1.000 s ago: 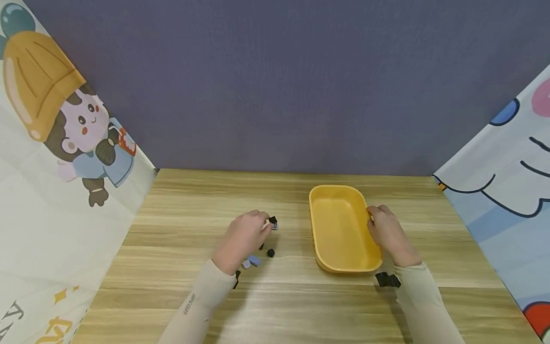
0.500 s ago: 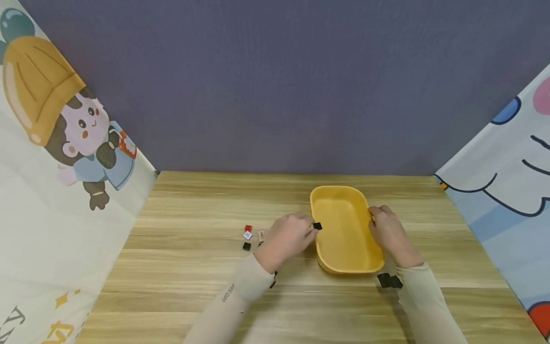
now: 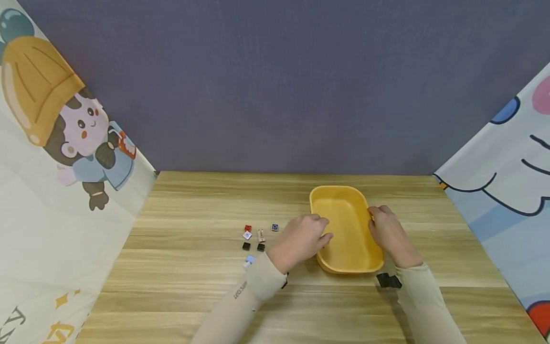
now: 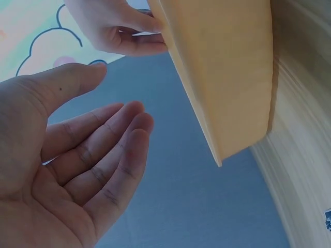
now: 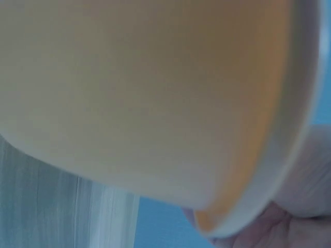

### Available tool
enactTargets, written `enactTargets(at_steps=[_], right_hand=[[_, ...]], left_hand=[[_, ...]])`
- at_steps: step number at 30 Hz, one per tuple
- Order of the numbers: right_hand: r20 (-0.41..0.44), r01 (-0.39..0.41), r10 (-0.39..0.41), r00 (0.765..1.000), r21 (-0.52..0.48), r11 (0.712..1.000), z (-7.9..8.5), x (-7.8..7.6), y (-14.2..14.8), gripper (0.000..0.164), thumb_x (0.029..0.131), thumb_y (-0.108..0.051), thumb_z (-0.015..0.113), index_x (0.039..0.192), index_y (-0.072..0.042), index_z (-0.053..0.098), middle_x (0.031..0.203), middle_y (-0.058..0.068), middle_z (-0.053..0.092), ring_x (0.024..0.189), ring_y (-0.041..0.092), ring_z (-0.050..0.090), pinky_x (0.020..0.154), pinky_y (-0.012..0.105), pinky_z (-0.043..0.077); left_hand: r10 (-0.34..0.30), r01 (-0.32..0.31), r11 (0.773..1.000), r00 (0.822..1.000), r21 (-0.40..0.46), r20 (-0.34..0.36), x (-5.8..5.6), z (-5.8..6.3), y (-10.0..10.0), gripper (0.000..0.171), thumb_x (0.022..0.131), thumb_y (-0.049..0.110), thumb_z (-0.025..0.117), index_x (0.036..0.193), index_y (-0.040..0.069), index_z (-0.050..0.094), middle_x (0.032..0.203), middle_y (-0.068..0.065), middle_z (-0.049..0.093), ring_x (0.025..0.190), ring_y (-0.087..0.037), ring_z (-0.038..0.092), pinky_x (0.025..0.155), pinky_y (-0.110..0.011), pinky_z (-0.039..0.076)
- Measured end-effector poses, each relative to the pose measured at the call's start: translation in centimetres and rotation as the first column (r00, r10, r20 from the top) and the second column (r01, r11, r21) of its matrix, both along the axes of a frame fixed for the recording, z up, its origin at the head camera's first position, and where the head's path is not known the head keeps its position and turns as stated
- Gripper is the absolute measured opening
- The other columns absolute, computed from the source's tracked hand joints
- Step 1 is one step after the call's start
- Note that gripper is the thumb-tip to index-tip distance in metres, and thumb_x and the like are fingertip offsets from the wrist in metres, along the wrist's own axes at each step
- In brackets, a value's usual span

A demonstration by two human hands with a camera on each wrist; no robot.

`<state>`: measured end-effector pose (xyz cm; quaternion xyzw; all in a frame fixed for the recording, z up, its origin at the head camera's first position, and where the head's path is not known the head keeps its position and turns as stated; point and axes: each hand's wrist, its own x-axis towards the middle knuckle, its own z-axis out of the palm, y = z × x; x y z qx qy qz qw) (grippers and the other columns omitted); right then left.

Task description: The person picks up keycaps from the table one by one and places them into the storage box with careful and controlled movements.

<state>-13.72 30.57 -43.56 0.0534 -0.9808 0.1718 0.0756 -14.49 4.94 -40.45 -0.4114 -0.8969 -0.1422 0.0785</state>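
My left hand (image 3: 302,239) hovers over the near-left rim of a yellow plastic bin (image 3: 345,243), thumb and fingers spread apart. In the left wrist view this hand (image 4: 93,165) shows its palm, with nothing between thumb and fingertips. The bin's outer wall (image 4: 235,77) stands beside it. My right hand (image 3: 388,236) grips the bin's right rim between thumb and fingers. Blurred bin wall (image 5: 129,93) fills most of the right wrist view, with part of the right hand (image 5: 310,175) at its edge. My left hand covers part of the bin's left side.
Left of the bin, several small toy bricks lie on the wooden table (image 3: 180,286): a red one (image 3: 248,228), a white one (image 3: 247,235), a dark blue one (image 3: 275,227), black ones (image 3: 260,247) and a light blue one (image 3: 250,258). A grey-blue panel (image 3: 292,95) rises behind.
My left hand picked a small black brick from the table, carried it right to the bin and let go of it there. My right hand keeps its hold on the rim.
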Motion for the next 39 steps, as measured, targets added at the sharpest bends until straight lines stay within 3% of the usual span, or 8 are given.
enactTargets(at_steps=[9,15,21,30,39], right_hand=[[-0.006,-0.004,0.004,1.000,-0.003,1.000,0.0,0.1,0.0,0.026,0.090,0.010,0.059,0.113,0.020,0.058,0.098,0.032,0.056,0.092,0.045,0.057,0.076,0.055,0.053],[0.003,0.000,0.000,1.000,0.004,1.000,0.1,0.0,0.0,0.026,0.090,0.009,0.059,0.114,0.020,0.058,0.097,0.032,0.056,0.091,0.045,0.057,0.075,0.055,0.053],[0.000,-0.005,0.005,1.000,0.005,1.000,0.2,0.0,0.0,0.026,0.090,0.009,0.059,0.113,0.019,0.058,0.096,0.031,0.056,0.089,0.044,0.057,0.075,0.055,0.052],[-0.001,-0.007,0.007,1.000,0.010,1.000,0.1,-0.1,0.0,0.027,0.089,0.009,0.060,0.114,0.020,0.058,0.096,0.033,0.056,0.089,0.045,0.057,0.075,0.056,0.052],[0.030,-0.010,0.010,1.000,0.007,1.000,0.3,0.0,-0.1,0.027,0.090,0.010,0.059,0.115,0.021,0.057,0.100,0.034,0.056,0.093,0.046,0.057,0.076,0.055,0.052]], left_hand=[[0.017,-0.017,1.000,1.000,0.005,0.005,0.0,0.1,-0.4,0.021,0.098,0.030,0.067,0.103,0.010,0.072,0.081,0.002,0.062,0.070,-0.009,0.058,0.059,-0.024,0.049],[0.028,-0.029,0.999,0.999,0.017,0.019,0.0,0.2,-0.9,0.025,0.097,0.030,0.068,0.113,0.010,0.071,0.093,0.001,0.069,0.077,-0.010,0.064,0.062,-0.022,0.052],[0.040,-0.040,0.999,0.999,0.023,0.035,-0.1,0.2,-2.0,0.022,0.096,0.028,0.069,0.108,0.010,0.072,0.089,0.003,0.068,0.075,-0.010,0.062,0.063,-0.023,0.052],[0.127,-0.132,0.987,0.990,0.088,0.061,-0.6,-0.5,-5.8,0.025,0.095,0.021,0.070,0.118,0.011,0.072,0.115,-0.005,0.071,0.105,-0.020,0.068,0.086,-0.035,0.056],[0.222,-0.234,0.964,0.970,0.123,0.103,-1.4,-2.4,-9.8,0.019,0.093,0.011,0.072,0.111,0.005,0.072,0.100,-0.008,0.072,0.082,-0.020,0.070,0.065,-0.031,0.057]])
